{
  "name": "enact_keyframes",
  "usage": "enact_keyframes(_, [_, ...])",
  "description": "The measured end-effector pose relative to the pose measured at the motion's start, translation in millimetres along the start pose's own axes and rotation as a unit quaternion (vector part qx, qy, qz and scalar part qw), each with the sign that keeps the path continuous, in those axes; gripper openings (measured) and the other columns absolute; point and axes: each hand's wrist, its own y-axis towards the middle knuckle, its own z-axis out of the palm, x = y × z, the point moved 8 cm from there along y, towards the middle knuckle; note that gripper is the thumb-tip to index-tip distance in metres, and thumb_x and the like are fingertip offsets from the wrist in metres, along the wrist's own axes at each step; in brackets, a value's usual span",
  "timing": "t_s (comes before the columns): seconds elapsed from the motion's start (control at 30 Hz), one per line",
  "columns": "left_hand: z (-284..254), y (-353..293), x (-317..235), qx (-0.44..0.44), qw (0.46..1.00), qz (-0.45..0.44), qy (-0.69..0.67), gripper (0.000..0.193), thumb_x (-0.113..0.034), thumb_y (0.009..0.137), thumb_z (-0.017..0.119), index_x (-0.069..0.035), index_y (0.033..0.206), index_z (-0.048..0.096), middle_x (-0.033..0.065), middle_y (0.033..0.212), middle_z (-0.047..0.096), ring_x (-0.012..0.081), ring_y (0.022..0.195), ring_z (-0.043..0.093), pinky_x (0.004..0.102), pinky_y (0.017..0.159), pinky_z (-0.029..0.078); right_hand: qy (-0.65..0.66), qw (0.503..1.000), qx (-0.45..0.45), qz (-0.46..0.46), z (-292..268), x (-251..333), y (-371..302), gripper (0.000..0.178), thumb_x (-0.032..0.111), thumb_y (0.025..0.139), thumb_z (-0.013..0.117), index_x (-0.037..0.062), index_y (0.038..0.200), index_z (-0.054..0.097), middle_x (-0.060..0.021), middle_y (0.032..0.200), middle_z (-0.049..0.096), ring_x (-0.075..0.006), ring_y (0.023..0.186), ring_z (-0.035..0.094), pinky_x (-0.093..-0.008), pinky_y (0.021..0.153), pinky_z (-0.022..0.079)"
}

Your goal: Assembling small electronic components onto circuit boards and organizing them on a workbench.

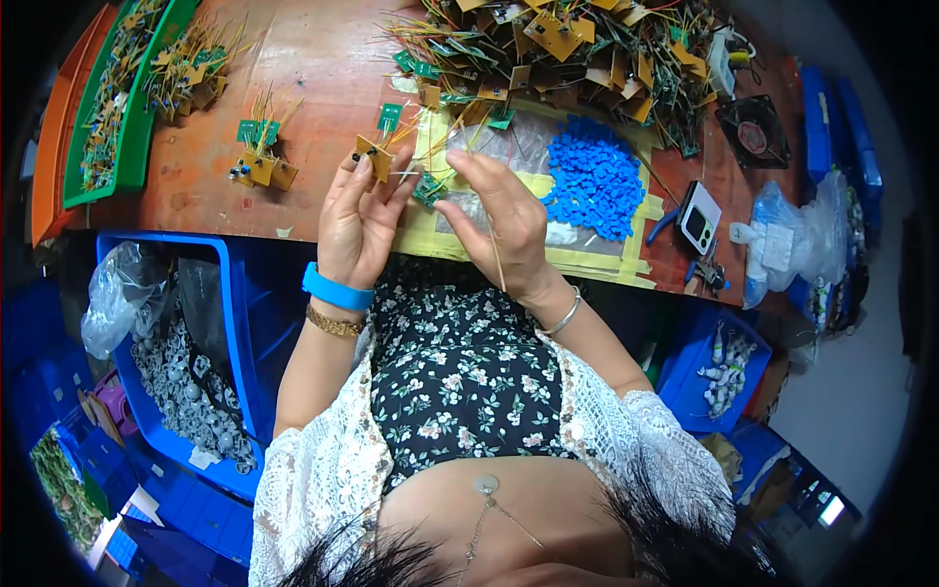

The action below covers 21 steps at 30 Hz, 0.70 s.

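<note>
My left hand [357, 220] is closed on a small tan circuit board [377, 157] with black parts and thin wires, pinched between thumb and fingers. Between my two hands hangs a small green circuit board [427, 189] with wires; whether it is joined to the tan one, I cannot tell. My right hand [509, 230] is just right of it, thumb and forefinger apart. A thin tan stick [499, 256] runs along the right palm toward me, seemingly tucked among the fingers. Beneath the hands is a work mat [430, 240] edged with yellow tape.
Blue plastic pieces [592, 176] lie piled right of my hands. Behind is a large heap of wired boards [577, 59]. Several boards [259, 161] sit to the left, near a green tray [127, 161]. A phone [698, 217], pliers [663, 225] and fan [753, 132] lie right.
</note>
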Motion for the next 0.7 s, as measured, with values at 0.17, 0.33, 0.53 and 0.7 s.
enact_keyframes(0.17, [8.2, -15.1, -22.6, -0.033, 0.959, 0.167, 0.228, 0.025, -0.003, 0.095, 0.056, 0.000, 0.120, 0.054, 0.0105, 0.103, 0.065, 0.0181, 0.095, 0.066, 0.0341, 0.085, 0.057, 0.071, 0.996, -0.019, 0.055, -27.2, -13.4, -5.6, 0.043, 0.035, 0.101, 0.046, -0.0011, 0.107, 0.068, -0.0112, 0.090, 0.064, -0.0172, 0.077, 0.059, -0.0270, 0.067, 0.047])
enact_keyframes(0.33, [23.3, -26.3, -12.8, -0.035, 0.895, 0.199, 0.398, 0.028, -0.002, 0.092, 0.061, 0.003, 0.120, 0.062, 0.0045, 0.088, 0.066, 0.0103, 0.077, 0.064, 0.0251, 0.068, 0.056, 0.159, 0.958, 0.039, 0.235, -38.7, -51.8, -42.8, 0.044, 0.033, 0.104, 0.040, -0.0011, 0.098, 0.068, -0.0089, 0.084, 0.063, -0.0118, 0.072, 0.057, -0.0240, 0.062, 0.045])
enact_keyframes(0.53, [21.2, -21.0, 17.4, -0.022, 0.876, 0.172, 0.450, 0.021, -0.003, 0.092, 0.062, 0.005, 0.111, 0.067, 0.0048, 0.083, 0.067, 0.0092, 0.067, 0.062, 0.0226, 0.059, 0.051, 0.092, 0.963, 0.048, 0.248, -40.2, -56.4, -47.7, 0.044, 0.031, 0.103, 0.042, -0.0033, 0.088, 0.065, -0.0080, 0.074, 0.063, -0.0121, 0.064, 0.058, -0.0242, 0.059, 0.047])
enact_keyframes(0.7, [20.6, -23.8, 16.6, -0.030, 0.833, 0.203, 0.514, 0.019, -0.003, 0.092, 0.062, 0.006, 0.108, 0.068, 0.0059, 0.080, 0.068, 0.0099, 0.064, 0.063, 0.0222, 0.058, 0.050, 0.058, 0.971, 0.061, 0.224, -37.8, -60.6, -50.1, 0.045, 0.031, 0.104, 0.041, -0.0037, 0.087, 0.064, -0.0089, 0.074, 0.063, -0.0130, 0.062, 0.058, -0.0247, 0.058, 0.047])
